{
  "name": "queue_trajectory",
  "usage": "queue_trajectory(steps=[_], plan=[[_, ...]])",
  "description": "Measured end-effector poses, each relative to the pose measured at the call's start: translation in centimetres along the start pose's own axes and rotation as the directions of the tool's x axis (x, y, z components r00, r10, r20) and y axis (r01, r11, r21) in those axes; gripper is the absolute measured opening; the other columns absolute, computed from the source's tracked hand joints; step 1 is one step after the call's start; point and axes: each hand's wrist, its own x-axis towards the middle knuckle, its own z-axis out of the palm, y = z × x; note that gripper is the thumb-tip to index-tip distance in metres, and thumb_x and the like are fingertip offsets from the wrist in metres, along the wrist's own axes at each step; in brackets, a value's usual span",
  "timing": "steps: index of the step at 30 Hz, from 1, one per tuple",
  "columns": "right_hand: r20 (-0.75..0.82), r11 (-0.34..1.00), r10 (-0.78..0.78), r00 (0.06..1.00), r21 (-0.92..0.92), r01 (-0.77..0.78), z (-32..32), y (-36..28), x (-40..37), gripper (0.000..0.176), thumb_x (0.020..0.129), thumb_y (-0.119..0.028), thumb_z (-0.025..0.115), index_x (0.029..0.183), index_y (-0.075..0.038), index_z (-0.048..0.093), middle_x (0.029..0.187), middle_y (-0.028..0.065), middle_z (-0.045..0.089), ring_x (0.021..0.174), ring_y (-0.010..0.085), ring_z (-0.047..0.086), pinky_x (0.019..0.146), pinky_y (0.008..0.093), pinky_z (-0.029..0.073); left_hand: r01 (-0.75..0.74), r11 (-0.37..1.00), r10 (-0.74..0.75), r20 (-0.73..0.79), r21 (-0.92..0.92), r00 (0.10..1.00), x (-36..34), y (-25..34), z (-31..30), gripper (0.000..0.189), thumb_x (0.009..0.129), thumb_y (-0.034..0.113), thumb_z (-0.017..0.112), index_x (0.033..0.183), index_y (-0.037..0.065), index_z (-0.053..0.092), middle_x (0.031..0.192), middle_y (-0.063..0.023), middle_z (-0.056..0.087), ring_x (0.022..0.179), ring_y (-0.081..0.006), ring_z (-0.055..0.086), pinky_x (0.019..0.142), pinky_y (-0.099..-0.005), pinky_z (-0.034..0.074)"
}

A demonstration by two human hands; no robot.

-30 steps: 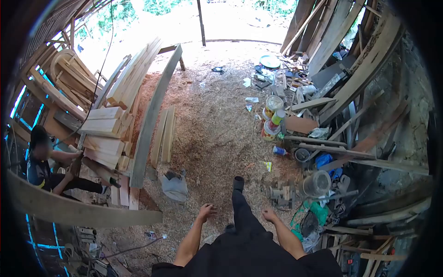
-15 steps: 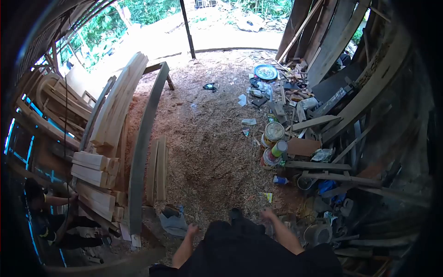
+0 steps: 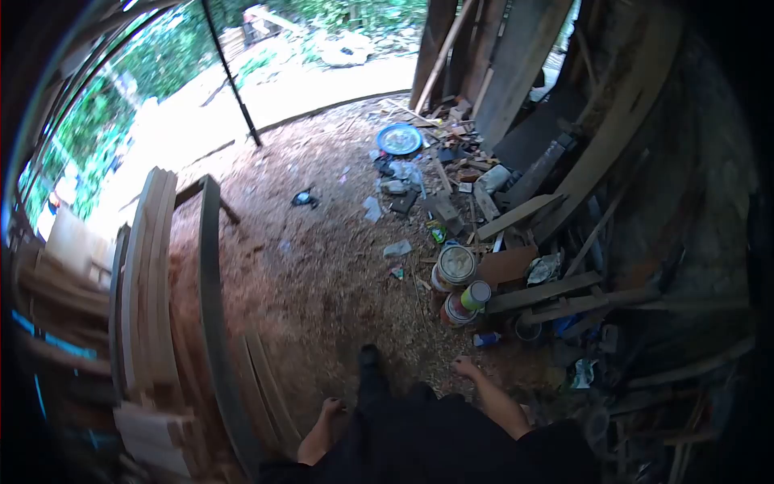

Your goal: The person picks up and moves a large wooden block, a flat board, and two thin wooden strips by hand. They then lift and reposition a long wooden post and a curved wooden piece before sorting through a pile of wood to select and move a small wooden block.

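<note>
My left hand (image 3: 333, 406) hangs low beside my dark clothing, its fingers curled in, and I see nothing in it. The nearest things to it are thin boards (image 3: 262, 379) on the ground to its left. On the other side, my right hand (image 3: 464, 368) is held out over the shavings-covered floor, fingers also curled, with no object showing. A small blue can (image 3: 486, 340) lies just beyond it. Past that stand a lidded paint bucket (image 3: 456, 264) and a green-sided tin (image 3: 476, 295). Neither hand touches any of these. A dark shoe (image 3: 369, 355) shows ahead of my body.
Stacked planks (image 3: 149, 282) and a long wooden bench beam (image 3: 211, 298) run along the left. Scrap wood and litter pile up on the right, near a blue basin (image 3: 399, 139). Tall boards (image 3: 528, 73) lean behind. A thin post (image 3: 232, 77) stands at the open front.
The view has turned to the right and tilted, so the buckets and basin sit farther left. A foot has come forward. The person at the lower left is out of sight.
</note>
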Motion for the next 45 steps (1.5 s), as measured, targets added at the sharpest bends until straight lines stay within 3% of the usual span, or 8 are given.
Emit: queue_trajectory(steps=[3,10,21,24,27,30,34,45], plan=[[-0.132,0.975,-0.020,0.991,-0.220,-0.009,1.2,2.5,2.0,0.022,0.073,-0.016,0.055,0.087,0.000,0.062,0.074,0.0128,0.063,0.064,0.0228,0.061,0.060,0.0351,0.049,0.004,0.958,-0.019,0.049,0.288,0.999,1.9,9.8,-3.9,0.032,0.076,0.008,0.052,0.104,-0.007,0.049,0.083,-0.0163,0.061,0.065,-0.0271,0.061,0.050,-0.0368,0.048],[-0.116,0.902,0.315,0.942,0.344,-0.259,2.7,-2.9,4.6,0.024,0.076,-0.021,0.054,0.083,0.001,0.063,0.075,0.0124,0.063,0.065,0.0210,0.061,0.060,0.0372,0.048,-0.266,0.945,0.235,0.173,0.189,0.956,13.2,28.6,-5.0,0.026,0.083,0.017,0.046,0.100,-0.002,0.052,0.076,-0.0102,0.060,0.062,-0.0169,0.058,0.053,-0.0286,0.045],[-0.101,0.894,0.257,0.961,0.404,-0.197,4.1,-0.5,23.9,0.019,0.071,-0.019,0.055,0.075,-0.003,0.065,0.069,0.0113,0.063,0.064,0.0219,0.060,0.058,0.0374,0.047,-0.270,0.923,0.155,0.379,0.273,0.912,23.5,41.4,-2.0,0.026,0.082,0.017,0.047,0.099,-0.001,0.053,0.079,-0.0112,0.061,0.062,-0.0179,0.060,0.051,-0.0292,0.046],[0.176,0.627,-0.265,0.948,-0.716,0.308,1.4,-0.2,32.8,0.020,0.066,-0.021,0.058,0.073,-0.005,0.066,0.069,0.0112,0.063,0.064,0.0250,0.060,0.060,0.0391,0.047,-0.224,0.892,0.091,0.330,0.393,0.940,25.9,45.4,-3.5,0.025,0.081,0.018,0.047,0.098,0.000,0.054,0.079,-0.0110,0.062,0.061,-0.0187,0.060,0.050,-0.0296,0.046],[-0.168,0.977,-0.024,0.986,-0.212,-0.013,-6.3,-13.4,33.3,0.020,0.070,-0.022,0.055,0.074,-0.004,0.064,0.067,0.0107,0.062,0.062,0.0239,0.060,0.059,0.0386,0.046,-0.094,0.830,-0.053,0.244,0.550,0.968,26.9,50.2,-5.4,0.029,0.085,0.025,0.049,0.103,0.002,0.053,0.084,-0.0114,0.062,0.069,-0.0220,0.061,0.052,-0.0317,0.048],[-0.331,0.882,0.233,0.914,0.468,-0.055,-15.2,-28.5,31.3,0.023,0.077,-0.023,0.050,0.082,-0.003,0.060,0.067,0.0093,0.060,0.059,0.0204,0.059,0.058,0.0363,0.046,0.011,0.766,-0.194,0.214,0.643,0.957,32.0,55.0,-6.2,0.035,0.085,0.024,0.049,0.112,0.002,0.045,0.093,-0.0148,0.060,0.074,-0.0249,0.061,0.056,-0.0354,0.048],[-0.500,0.891,0.092,0.861,0.427,0.152,-18.7,-31.8,36.1,0.024,0.081,-0.024,0.051,0.091,-0.003,0.058,0.070,0.0072,0.061,0.058,0.0170,0.059,0.056,0.0324,0.047,-0.092,0.847,-0.048,0.248,0.523,0.968,35.5,62.8,-0.8,0.026,0.081,0.020,0.049,0.102,0.005,0.050,0.078,-0.0110,0.060,0.058,-0.0213,0.060,0.045,-0.0301,0.044],[-0.397,0.708,0.595,0.699,0.671,-0.222,-19.9,-24.4,31.7,0.026,0.077,-0.024,0.050,0.086,-0.003,0.061,0.072,0.0131,0.061,0.065,0.0237,0.060,0.057,0.0356,0.046,-0.503,0.676,0.072,0.631,0.538,0.772,44.5,80.6,23.5,0.034,0.083,0.024,0.051,0.106,-0.001,0.049,0.083,-0.0105,0.060,0.063,-0.0173,0.060,0.050,-0.0285,0.045]])
